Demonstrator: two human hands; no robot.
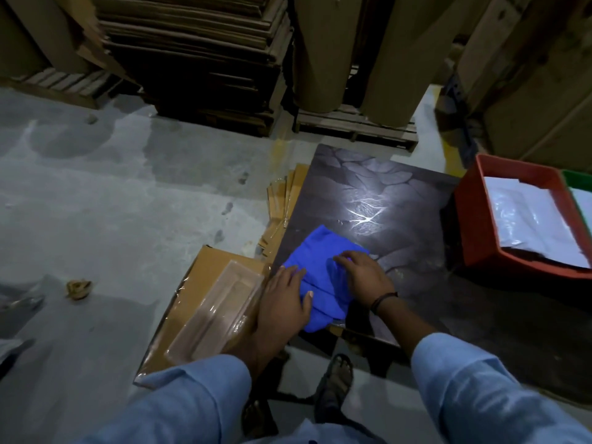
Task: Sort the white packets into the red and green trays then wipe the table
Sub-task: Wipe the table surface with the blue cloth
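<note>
Item: dark patterned table [400,193], low, standing on a grey concrete floor [128,203], with a bright reflection near its middle. On its near left corner: 1 blue cloth [320,267], folded and rumpled, its near edge hanging slightly over the table edge. Left hand [285,299]: laid flat on the cloth's left part, fingers straight, gripping nothing. Right hand [362,274]: spread on the cloth's right part, fingers slightly bent and pressing down, a dark band [382,301] at the wrist. Both arms in light blue sleeves [480,379]. At the table's right end: 1 red tray [471,219] holding white packets [531,219]; just beside it, at the frame edge, 1 green tray [576,177], also with white contents, mostly cut off. Left of the table, on the floor: 1 cardboard sheet [198,277] bearing a clear plastic insert [217,302], and a fan of flat cardboard pieces [285,200]. Behind: stacked cardboard sheets [198,43], brown paper rolls [320,52], wooden pallets [352,123]. Below: 1 sandalled foot [336,376].
</note>
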